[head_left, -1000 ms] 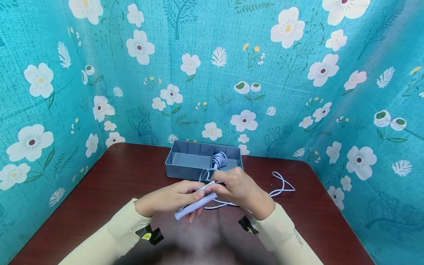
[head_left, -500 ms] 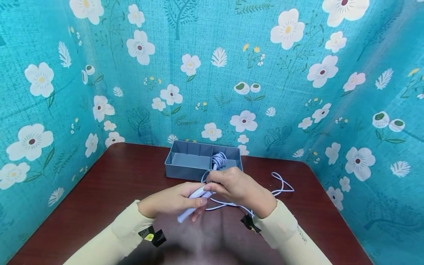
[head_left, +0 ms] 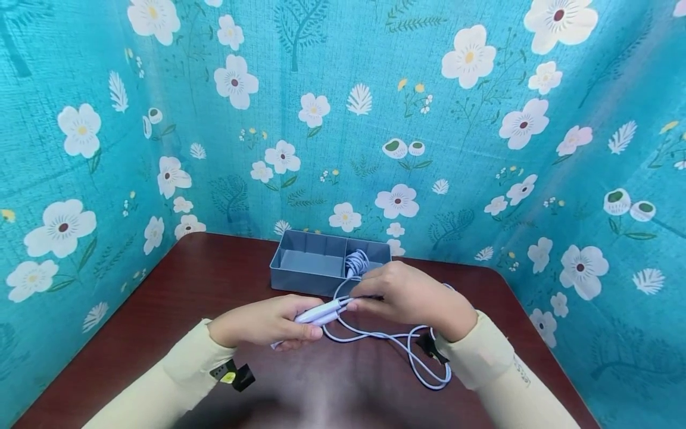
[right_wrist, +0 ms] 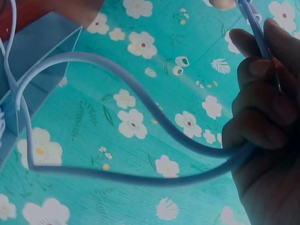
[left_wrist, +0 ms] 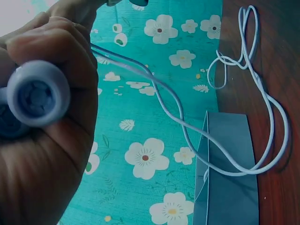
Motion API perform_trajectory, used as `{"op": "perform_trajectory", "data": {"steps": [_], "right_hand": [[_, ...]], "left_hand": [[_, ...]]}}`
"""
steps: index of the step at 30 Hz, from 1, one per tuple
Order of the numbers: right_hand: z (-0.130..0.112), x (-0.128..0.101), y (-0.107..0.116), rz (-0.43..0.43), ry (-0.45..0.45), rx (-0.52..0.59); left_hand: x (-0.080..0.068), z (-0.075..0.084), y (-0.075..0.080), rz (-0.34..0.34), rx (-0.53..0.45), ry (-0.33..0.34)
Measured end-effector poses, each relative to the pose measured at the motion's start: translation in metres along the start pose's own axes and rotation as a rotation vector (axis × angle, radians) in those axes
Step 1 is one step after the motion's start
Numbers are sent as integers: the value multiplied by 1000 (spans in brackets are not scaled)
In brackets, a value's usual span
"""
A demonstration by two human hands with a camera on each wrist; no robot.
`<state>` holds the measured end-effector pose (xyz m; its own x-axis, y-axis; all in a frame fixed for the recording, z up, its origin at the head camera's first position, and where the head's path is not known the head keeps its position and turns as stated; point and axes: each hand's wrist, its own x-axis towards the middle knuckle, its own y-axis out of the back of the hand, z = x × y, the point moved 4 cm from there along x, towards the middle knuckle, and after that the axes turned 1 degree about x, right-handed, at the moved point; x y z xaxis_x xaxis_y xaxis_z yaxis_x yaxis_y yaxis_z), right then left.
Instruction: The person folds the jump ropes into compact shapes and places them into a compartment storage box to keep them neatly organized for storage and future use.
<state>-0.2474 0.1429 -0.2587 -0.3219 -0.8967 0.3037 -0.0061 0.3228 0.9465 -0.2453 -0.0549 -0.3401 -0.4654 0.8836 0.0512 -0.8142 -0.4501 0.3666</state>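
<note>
My left hand [head_left: 278,322] grips two pale lilac handles [head_left: 321,311] held side by side, pointing right; their round ends [left_wrist: 37,93] fill the left wrist view under my left hand [left_wrist: 47,154]. My right hand [head_left: 396,293] pinches the pale cord [head_left: 412,357] just where it leaves the handles. The cord loops down on the table under my right wrist. In the right wrist view my right hand [right_wrist: 262,136] curls round the cord [right_wrist: 140,101].
A grey divided box [head_left: 305,279] stands behind my hands on the dark red table [head_left: 161,298]. A coiled pale cord [head_left: 355,261] lies in its right compartment; the left one shows nothing. Teal flowered cloth walls close three sides.
The handles have tipped from slanting to nearly level. My right hand slid right along the cord. The loop that lay at the back right now lies in front, by my right wrist.
</note>
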Motion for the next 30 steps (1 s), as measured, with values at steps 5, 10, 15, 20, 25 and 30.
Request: {"op": "perform_trajectory", "data": {"steps": [5,10,15,20,25,30], "right_hand": [[-4,-1,14,-15,23,-3],[-5,-9,33,56,31,-30],[5,-26,51,110,-92,-68],[26,-39,50,178,-194,-46],[41,-37,29,298,-178,-109],[44,-29,0,394,-154,-236]], "left_hand": [[-7,6,4,-25,29,-4],[-21,15,13,-38,22,-63],[-34,19,21,-95,-116,-173],[-46,20,29,-80,-170,-266],[-44,24,32,60,-154,-257],[-36,23,35,313,-222,-218]]}}
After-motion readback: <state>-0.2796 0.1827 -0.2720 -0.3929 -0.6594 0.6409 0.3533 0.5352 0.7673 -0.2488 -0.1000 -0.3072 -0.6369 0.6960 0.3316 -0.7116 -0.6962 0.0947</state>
